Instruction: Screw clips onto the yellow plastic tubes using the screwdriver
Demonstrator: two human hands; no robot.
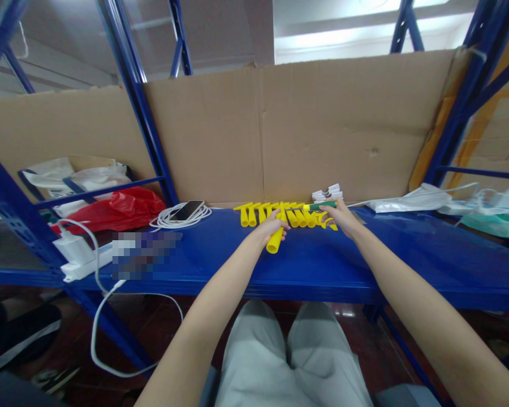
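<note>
My left hand (pixel 274 227) is closed around a yellow tube-shaped plastic piece (pixel 274 243), its hollow round end facing me. In my right hand (pixel 338 216) is a screwdriver (pixel 322 206) with a green and yellow handle. Its thin shaft points left toward the top of the held yellow piece; whether the tip touches it I cannot tell. Behind and beside my hands, several similar yellow pieces (pixel 300 219) lie in a row on the blue shelf (pixel 220 254). A few smaller yellow bits (pixel 324 220) lie close to my right hand.
White rolled items (pixel 327 193) stand against the cardboard wall (pixel 322 124). To the left are a phone (pixel 189 210) on a coiled white cable, a red plastic bag (pixel 114 208) and a power strip (pixel 87 267). A white packet (pixel 409 199) lies to the right. Blue posts frame the shelf.
</note>
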